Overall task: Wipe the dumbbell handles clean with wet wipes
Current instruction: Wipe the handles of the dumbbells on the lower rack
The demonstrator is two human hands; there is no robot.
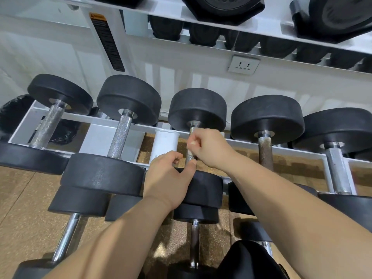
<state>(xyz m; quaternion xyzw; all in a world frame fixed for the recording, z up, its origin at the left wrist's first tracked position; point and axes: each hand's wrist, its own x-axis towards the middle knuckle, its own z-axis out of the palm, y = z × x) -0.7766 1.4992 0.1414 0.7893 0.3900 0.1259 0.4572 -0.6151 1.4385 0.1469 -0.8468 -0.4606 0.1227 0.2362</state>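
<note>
A row of black dumbbells lies across a white rack (96, 137). On the middle dumbbell (198, 109), my right hand (209, 148) wraps the upper part of the knurled steel handle (189, 156), with a bit of white wet wipe (191, 142) showing at its fingers. Lower on the same handle, my left hand (169, 178) has its thumb against the metal and its fingers curled beside it, while the palm rests on the near black head (203, 188).
Neighbouring dumbbells lie close on both sides: (120, 135) on the left and a rusty-handled one (265, 152) on the right. A higher rack shelf (221, 27) with bigger dumbbells overhangs. A wall socket (243, 64) is behind. Smaller dumbbells lie on the lower tier near me.
</note>
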